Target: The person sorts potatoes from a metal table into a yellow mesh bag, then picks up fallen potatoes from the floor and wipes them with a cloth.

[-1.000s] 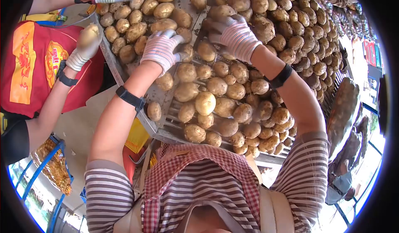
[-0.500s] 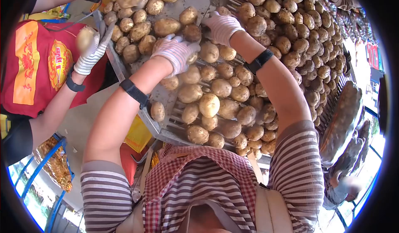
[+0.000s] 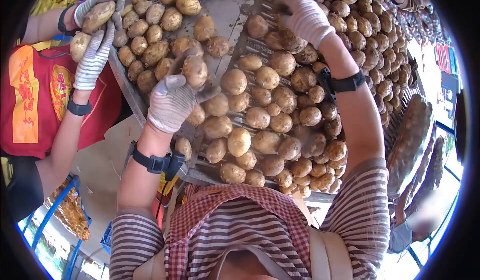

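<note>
My left hand [image 3: 172,103], in a striped work glove with grey fingertips, has a potato [image 3: 195,71] between its thumb and fingers above the metal table [image 3: 222,25]. Farther to the right, my gloved right hand [image 3: 307,19] reaches to the edge of the big heap, its fingers curled down over a potato that they mostly hide. Just below that hand lies another brown potato [image 3: 293,41]. Many loose potatoes spread over the slatted part between my arms, among them a paler yellow potato [image 3: 239,141].
Across the left corner, a co-worker's gloved hands [image 3: 95,55] hold two potatoes beside the table. A red bag [image 3: 45,100] hangs near that person. The large potato heap [image 3: 370,45] covers the right side. Long filled sacks [image 3: 411,145] stand at far right.
My left hand has moved left and down, with a potato now raised in it. My right hand has shifted right and up towards the heap. The co-worker's two hands have come together.
</note>
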The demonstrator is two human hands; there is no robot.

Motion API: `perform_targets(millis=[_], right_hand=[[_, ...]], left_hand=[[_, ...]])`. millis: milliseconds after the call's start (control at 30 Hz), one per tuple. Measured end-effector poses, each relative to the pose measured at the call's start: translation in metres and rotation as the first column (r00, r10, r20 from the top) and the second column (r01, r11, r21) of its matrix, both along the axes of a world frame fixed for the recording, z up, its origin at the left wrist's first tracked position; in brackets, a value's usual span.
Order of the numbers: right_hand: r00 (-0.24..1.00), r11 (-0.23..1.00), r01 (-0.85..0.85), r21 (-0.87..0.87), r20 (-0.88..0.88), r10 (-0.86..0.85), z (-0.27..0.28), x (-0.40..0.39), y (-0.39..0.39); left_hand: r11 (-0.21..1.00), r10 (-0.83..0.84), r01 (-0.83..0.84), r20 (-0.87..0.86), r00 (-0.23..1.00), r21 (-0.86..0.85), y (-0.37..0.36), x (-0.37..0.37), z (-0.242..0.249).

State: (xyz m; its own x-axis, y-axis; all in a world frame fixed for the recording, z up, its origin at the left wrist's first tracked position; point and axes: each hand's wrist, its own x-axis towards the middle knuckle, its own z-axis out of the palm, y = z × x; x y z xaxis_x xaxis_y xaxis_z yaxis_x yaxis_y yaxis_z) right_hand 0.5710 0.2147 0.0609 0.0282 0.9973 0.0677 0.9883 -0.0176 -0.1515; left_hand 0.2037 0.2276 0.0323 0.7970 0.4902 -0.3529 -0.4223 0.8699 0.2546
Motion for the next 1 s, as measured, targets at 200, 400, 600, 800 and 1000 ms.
perform_targets(millis=[200,400,600,800,1000], right_hand=[[0.990,0.992,-0.106,-0.073,0.086,0.112,-0.026,-0.055,0.018],[0.537,0.987,-0.154,-0.048,-0.842,0.043,0.022,-0.138,-0.044],[0.939,0.855,-0.224,-0.467,-0.340,0.060,0.021,-0.110,-0.128],[0.930,0.848,-0.236,-0.475,0.143,0.339,-0.008,-0.144,-0.152],[0.946,0.850,-0.178,-0.495,0.152,0.286,-0.019,-0.155,-0.120]], left_hand=[[0.950,0.055,-0.058,-0.020,0.998,-0.306,-0.032,-0.013,-0.030],[0.958,-0.250,0.242,-0.035,0.968,-0.152,-0.057,-0.002,-0.001],[0.949,-0.287,0.280,-0.031,0.957,-0.143,-0.094,-0.030,-0.017],[0.871,-0.144,0.196,0.147,0.979,-0.452,-0.123,-0.056,-0.016],[0.893,-0.057,0.174,0.278,0.959,-0.416,-0.134,-0.061,-0.016]])
